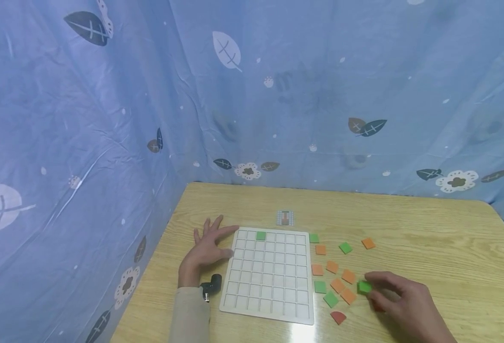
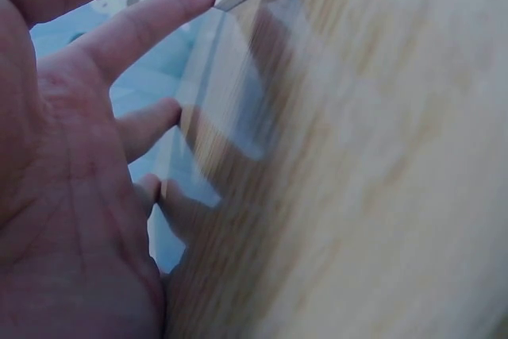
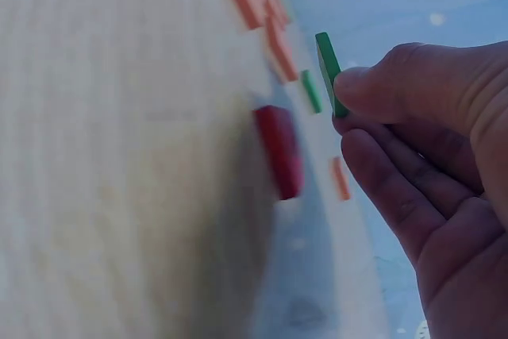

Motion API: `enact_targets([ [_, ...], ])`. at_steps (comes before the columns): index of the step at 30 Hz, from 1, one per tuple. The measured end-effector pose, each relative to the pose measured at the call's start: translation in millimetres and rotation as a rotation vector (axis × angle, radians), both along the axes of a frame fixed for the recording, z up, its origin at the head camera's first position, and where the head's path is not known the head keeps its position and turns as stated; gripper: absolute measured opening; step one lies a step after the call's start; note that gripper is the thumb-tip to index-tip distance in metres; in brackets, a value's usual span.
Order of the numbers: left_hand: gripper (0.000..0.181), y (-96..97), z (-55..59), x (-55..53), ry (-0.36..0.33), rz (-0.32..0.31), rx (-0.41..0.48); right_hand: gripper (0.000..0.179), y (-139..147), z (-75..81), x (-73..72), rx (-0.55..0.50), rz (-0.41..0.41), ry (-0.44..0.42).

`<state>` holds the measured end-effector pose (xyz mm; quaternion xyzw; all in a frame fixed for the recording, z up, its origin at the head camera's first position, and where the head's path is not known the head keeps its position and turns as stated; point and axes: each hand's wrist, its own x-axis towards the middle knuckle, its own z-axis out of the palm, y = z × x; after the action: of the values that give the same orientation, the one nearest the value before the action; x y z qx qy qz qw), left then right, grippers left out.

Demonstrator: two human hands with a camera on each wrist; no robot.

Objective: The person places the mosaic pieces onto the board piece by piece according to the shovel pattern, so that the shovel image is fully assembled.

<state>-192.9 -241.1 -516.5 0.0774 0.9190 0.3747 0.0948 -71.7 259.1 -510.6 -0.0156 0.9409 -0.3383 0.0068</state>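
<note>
Between thumb and fingers, my right hand (image 1: 404, 300) pinches a green square tile (image 1: 364, 287), held up off the table in the right wrist view. Below that hand lies a red piece (image 3: 279, 152), mostly covered by it in the head view. My left hand (image 1: 211, 247) rests at the left edge of a white grid board (image 1: 269, 276), its fingers spread and touching the rim. One green tile (image 1: 261, 236) sits in the top row of the board. To the board's right lie several loose orange tiles (image 1: 348, 276), green tiles (image 1: 331, 299) and a red quarter-round piece (image 1: 338, 317).
Behind the board lies a small printed picture card (image 1: 285, 218) with a grid pattern. The wooden table (image 1: 432, 233) ends at a blue leaf-patterned curtain (image 1: 312, 95) at the back and left. A black device (image 1: 211, 285) is by the left wrist.
</note>
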Motion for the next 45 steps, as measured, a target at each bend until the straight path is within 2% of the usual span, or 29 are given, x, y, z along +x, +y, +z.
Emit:
enact_targets([
  [2,0.08,0.3,0.8,0.1,0.0,0.002,0.0,0.035,1.1,3.2,0.8,-0.008,-0.006,0.024],
  [8,0.081,1.1,2.1,0.8,-0.003,0.004,-0.01,0.037,1.7,11.8,1.2,0.003,0.015,0.188],
  [17,0.081,0.7,-0.2,0.3,-0.004,0.002,0.0,0.044,1.6,30.3,-12.0,-0.027,0.087,0.395],
  [32,0.081,0.9,0.6,0.2,-0.001,0.002,-0.01,0.045,-21.7,58.6,-39.0,-0.063,0.176,0.507],
  [45,0.08,1.2,0.2,-0.2,0.004,0.003,-0.008,0.04,-40.4,73.4,-59.0,-0.066,0.219,0.513],
])
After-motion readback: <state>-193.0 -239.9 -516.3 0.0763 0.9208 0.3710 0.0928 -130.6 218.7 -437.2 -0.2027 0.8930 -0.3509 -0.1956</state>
